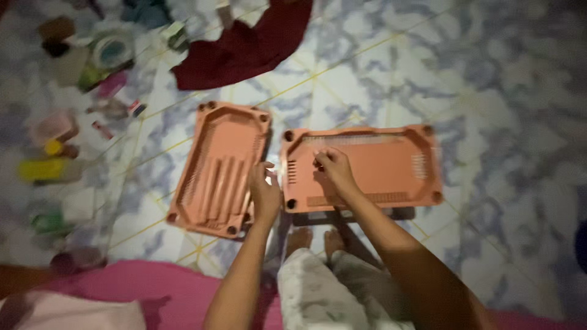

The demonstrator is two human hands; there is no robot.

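While fingers curled, both grips (266,192) (330,166) on ribbed, slotted salmon plastic trays (367,168)

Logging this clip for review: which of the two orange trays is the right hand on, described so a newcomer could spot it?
On the pale patterned floor, two orange plastic trays lie side by side ahead of the person's knees. The right hand rests inside the right-hand tray. Unlike the left tray, which is tilted and has long raised ribs, it lies lengthwise and is mostly flat inside.

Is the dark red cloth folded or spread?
Neither neatly: the red cloth lies crumpled in a loose heap on the floor, edges uneven.
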